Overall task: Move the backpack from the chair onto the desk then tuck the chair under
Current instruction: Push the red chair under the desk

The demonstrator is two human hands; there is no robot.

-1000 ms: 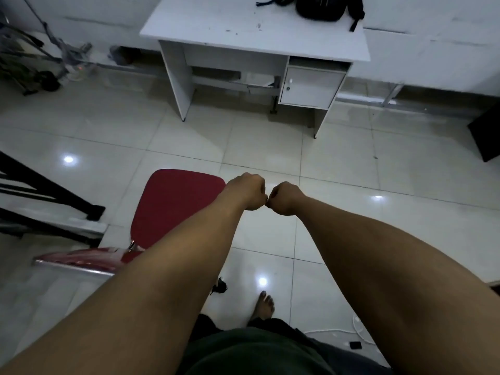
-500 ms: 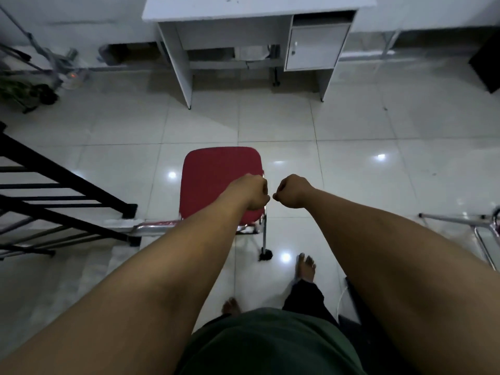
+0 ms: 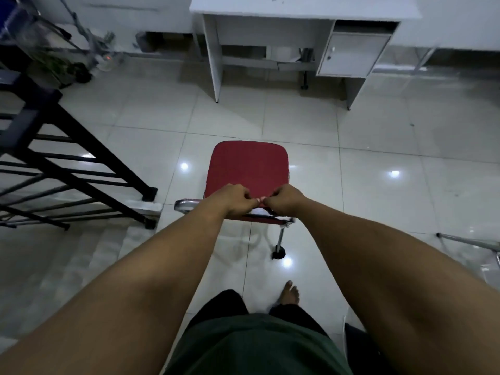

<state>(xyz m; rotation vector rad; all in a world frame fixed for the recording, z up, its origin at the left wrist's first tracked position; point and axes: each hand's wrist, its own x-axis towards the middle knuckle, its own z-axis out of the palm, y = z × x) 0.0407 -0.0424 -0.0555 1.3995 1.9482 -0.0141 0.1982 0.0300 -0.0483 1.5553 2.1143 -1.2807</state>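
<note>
Head view: my left hand (image 3: 234, 199) and right hand (image 3: 284, 198) curl onto the chair (image 3: 247, 169) backrest, well short of the desk (image 3: 303, 9). I judge it light, rigid; backrest is the grip. Backpack unseen.

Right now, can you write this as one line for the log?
step: tuck chair | left hand: on chair back | right hand: on chair back | desk: ahead, chair not under

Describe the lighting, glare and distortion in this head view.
Head view: dim, bluish indoor light; small bright ceiling-light reflections glare on the glossy floor tiles; wide-angle bending curves the desk and black railing; the red chair is fairly sharp, the edges soft.
</note>
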